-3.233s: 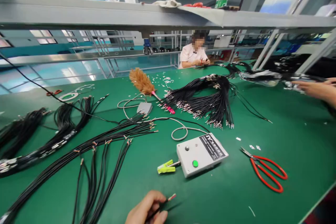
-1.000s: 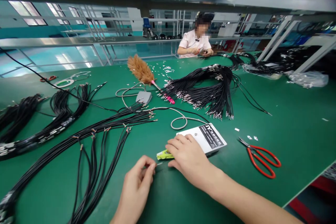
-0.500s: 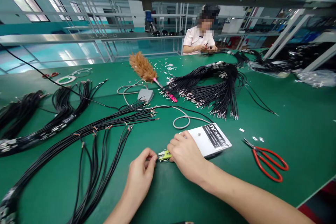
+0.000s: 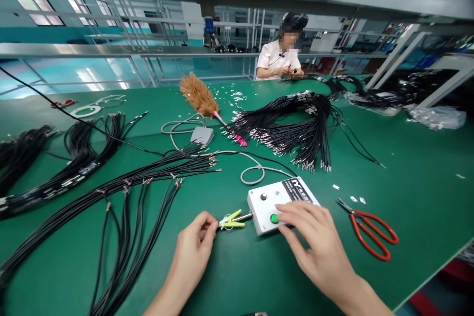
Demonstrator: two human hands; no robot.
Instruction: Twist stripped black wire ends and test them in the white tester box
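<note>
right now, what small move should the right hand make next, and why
Probably press the green button: the right hand is right beside it, and the left hand is pinched close to the yellow-green clip.

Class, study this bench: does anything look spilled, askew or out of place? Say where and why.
White scraps lie loose near the red-handled cutters, and more are strewn beside the brown duster, looking like unswept litter. I see no clear damage.

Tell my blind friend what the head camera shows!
A person's left hand pinches a cable end at a lime clip joined to a white box; the right hand is by its green button. Black cables, a feather duster and red-handled scissors lie nearby.
</note>
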